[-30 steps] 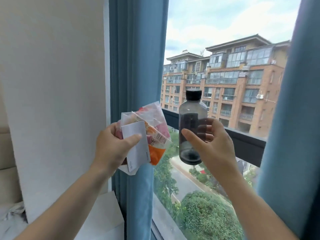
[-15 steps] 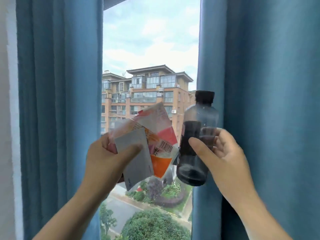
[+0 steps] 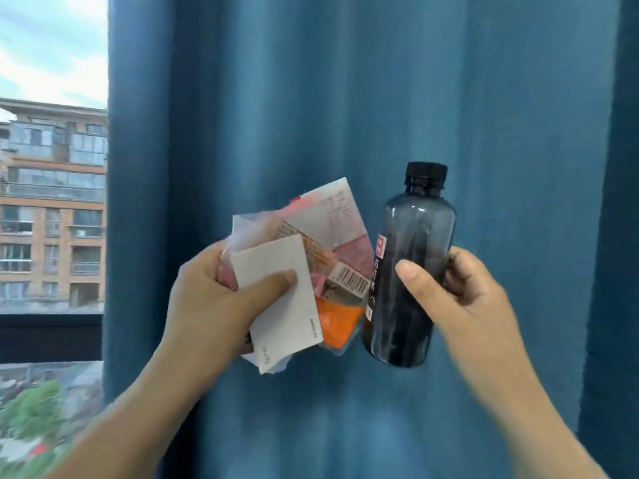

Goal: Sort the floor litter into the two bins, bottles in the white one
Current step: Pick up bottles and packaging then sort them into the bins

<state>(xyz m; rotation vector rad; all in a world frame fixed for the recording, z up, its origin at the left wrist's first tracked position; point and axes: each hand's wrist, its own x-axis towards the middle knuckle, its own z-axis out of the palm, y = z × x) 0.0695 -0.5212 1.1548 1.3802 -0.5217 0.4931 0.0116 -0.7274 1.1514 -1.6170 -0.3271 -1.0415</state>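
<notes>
Blue curtain (image 3: pixel 345 98) hung just behind, window (image 3: pixel 52 167) left | left hand (image 3: pixel 207 305) pinched wrappers (image 3: pixel 332 233) | right hand (image 3: pixel 473 302) gripped dark black-capped bottle (image 3: pixel 411 243)

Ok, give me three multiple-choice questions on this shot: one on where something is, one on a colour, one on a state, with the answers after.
1. Where is the bottle relative to the bundle of wrappers and paper?
A. To its right
B. To its left
C. Underneath it

2. What colour is the bottle's cap?
A. Black
B. White
C. Red

3. What is the left hand doing?
A. Hanging open and empty
B. Gripping the bundle
C. Holding the bottle

Answers:
1 A: the right hand holds the bottle just right of the bundle.
2 A: the screw cap is plainly black above the smoky grey body.
3 B: the thumb presses a white card onto the wrappers, with the fingers curled behind.
</notes>
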